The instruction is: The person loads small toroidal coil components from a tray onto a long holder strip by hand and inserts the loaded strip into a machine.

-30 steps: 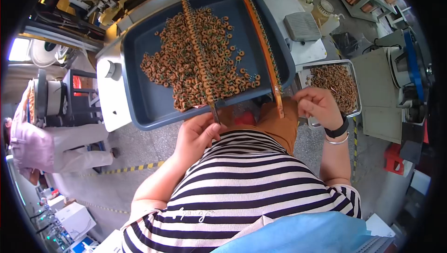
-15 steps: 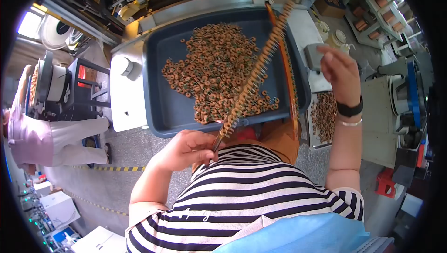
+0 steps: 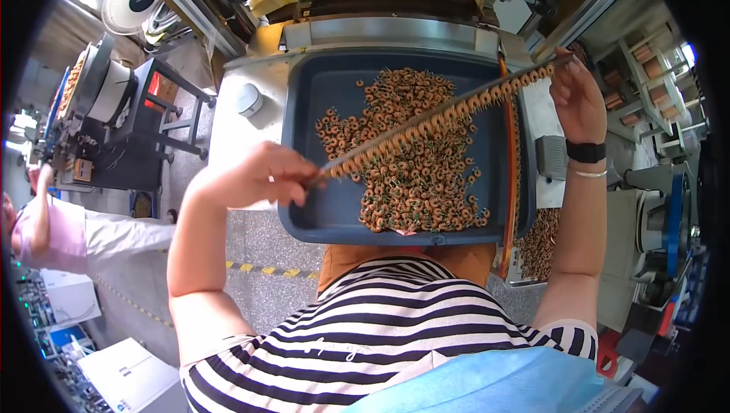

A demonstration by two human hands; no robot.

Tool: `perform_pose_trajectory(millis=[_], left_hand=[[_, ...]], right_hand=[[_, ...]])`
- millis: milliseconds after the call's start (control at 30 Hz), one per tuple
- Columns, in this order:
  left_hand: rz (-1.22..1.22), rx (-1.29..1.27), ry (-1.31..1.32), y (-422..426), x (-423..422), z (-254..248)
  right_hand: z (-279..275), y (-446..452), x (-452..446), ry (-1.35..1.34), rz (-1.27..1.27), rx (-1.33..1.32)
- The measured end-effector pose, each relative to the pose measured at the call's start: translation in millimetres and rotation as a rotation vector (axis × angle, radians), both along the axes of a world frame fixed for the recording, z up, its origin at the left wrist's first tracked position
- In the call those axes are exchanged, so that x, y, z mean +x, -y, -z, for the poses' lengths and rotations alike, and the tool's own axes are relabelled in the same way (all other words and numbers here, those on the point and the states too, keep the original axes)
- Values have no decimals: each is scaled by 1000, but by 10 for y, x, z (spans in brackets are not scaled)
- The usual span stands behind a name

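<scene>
Tray on table, centre — left hand and right hand pinch rod near its ends, fingertips blurred — left edge crops person.

Black-and-white striped shirt, seemingly blue-grey tray.

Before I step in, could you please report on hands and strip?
Left hand, right hand at opposite ends of strip. Strip slanted above dark tray. Orange bar at tray's right.

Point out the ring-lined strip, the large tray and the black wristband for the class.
Ring-lined strip [image 3: 441, 118]: head view, middle of the ring row.
Large tray [image 3: 323, 211]: head view, bare floor at lower left.
Black wristband [image 3: 585, 152]: head view, middle of the band.
</scene>
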State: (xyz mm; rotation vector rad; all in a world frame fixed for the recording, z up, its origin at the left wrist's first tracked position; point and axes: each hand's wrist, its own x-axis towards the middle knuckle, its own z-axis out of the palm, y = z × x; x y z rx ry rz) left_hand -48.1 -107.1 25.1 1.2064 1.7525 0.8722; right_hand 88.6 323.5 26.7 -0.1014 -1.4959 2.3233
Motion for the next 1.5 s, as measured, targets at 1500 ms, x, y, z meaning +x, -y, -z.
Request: perform_pose_trajectory(millis=[1500], left_hand=[[-839,190,-1019,-895,-1389,658]], right_hand=[[538,-594,-641,322,238,651]])
